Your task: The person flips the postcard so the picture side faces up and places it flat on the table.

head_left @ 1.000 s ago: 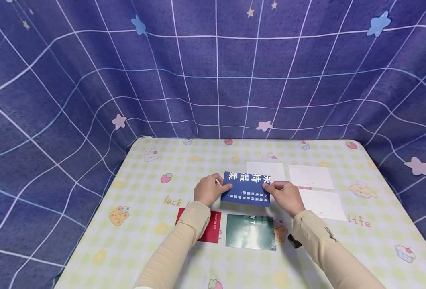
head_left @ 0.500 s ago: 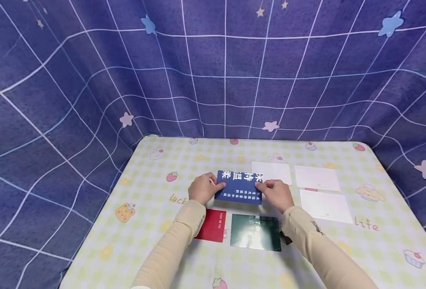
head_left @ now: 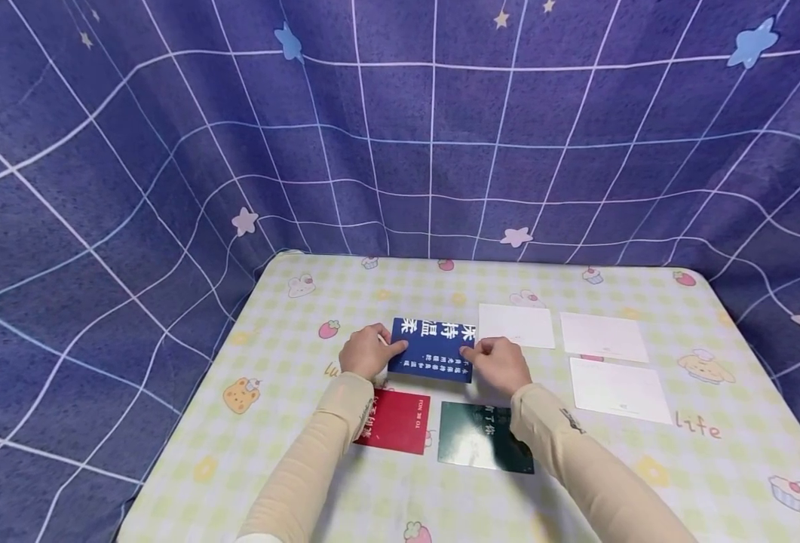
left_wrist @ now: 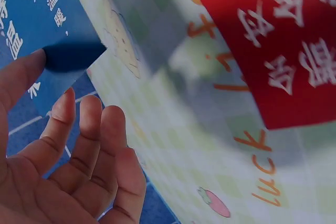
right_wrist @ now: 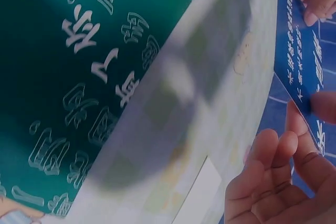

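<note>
A blue card (head_left: 433,351) with white printed characters is held raised over the table by both hands. My left hand (head_left: 366,352) pinches its left edge, thumb on the printed face and fingers behind. At the opposite edge my right hand (head_left: 501,364) does the same. The left wrist view shows the left thumb pressing the blue card (left_wrist: 58,19), the other fingers curled below. In front of the hands lie a red card (head_left: 400,422) and a dark green card (head_left: 477,437). The left sleeve overlaps the red one; the right sleeve hides a corner of the green one.
On the right side of the table lie three white cards: one at the back (head_left: 516,324), one beside it (head_left: 605,336) and one nearer (head_left: 620,389). A checked tablecloth (head_left: 271,483) with cartoon prints covers the table. A blue grid-patterned curtain (head_left: 400,166) hangs behind.
Both hands have carried the blue card leftward, off the back white card it overlapped. The view has shifted slightly. The right sleeve now covers part of the green card.
</note>
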`<state>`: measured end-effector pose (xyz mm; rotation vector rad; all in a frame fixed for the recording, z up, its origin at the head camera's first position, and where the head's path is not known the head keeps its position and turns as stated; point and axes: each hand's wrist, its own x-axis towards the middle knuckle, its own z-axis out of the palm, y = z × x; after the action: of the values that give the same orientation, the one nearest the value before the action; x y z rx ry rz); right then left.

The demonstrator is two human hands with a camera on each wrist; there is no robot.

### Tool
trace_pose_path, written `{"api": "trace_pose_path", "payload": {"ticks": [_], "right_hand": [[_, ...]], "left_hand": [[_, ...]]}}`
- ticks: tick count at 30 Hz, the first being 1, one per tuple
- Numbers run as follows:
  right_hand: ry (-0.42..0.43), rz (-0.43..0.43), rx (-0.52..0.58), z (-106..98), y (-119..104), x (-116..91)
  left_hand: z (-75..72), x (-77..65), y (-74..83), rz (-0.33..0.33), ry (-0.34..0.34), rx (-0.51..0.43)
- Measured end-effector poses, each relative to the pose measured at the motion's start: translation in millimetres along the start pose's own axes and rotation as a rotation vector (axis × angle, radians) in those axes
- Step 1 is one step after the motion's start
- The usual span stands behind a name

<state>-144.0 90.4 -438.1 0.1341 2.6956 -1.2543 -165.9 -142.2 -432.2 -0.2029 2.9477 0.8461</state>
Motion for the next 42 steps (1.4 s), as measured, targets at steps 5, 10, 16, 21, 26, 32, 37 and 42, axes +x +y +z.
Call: {"api": "trace_pose_path", "payload": {"ticks": [5, 10, 16, 21, 26, 32, 37, 42], "right_hand": [[-0.017, -0.004, -0.014, 12.1, -4.9, 2.3], [-0.014, -0.012, -0.041, 23.7, -8.2, 5.2], [-0.012, -0.018, -0.086, 39.9, -10.3, 9.8], [-0.03, -0.007, -0.113, 49.8, -10.7, 11.7], [-0.034, 0.005, -0.127, 51.5, -11.2, 13.6], [-0.023, 0.008, -0.135, 58.2, -13.0, 18.3], [-0.031, -0.002, -0.155, 65.4, -15.4, 18.9], [-0.03, 0.008, -0.192, 72.0, -19.0, 19.6]], "left_hand": [[-0.8, 4.3, -9.9, -0.047, -0.006, 0.017], [-4.1, 4.4, -16.3, -0.061, 0.009, 0.041], [-5.3, 2.8, -26.6, -0.082, 0.025, 0.061], [-3.8, 3.5, -33.1, -0.095, 0.017, 0.084], [-3.2, 4.0, -34.0, -0.113, 0.007, 0.086], [0.2, 5.4, -37.0, -0.144, -0.021, 0.098], [4.6, 7.6, -43.1, -0.148, -0.008, 0.129], [11.3, 9.2, -49.3, -0.127, 0.026, 0.173]]}}
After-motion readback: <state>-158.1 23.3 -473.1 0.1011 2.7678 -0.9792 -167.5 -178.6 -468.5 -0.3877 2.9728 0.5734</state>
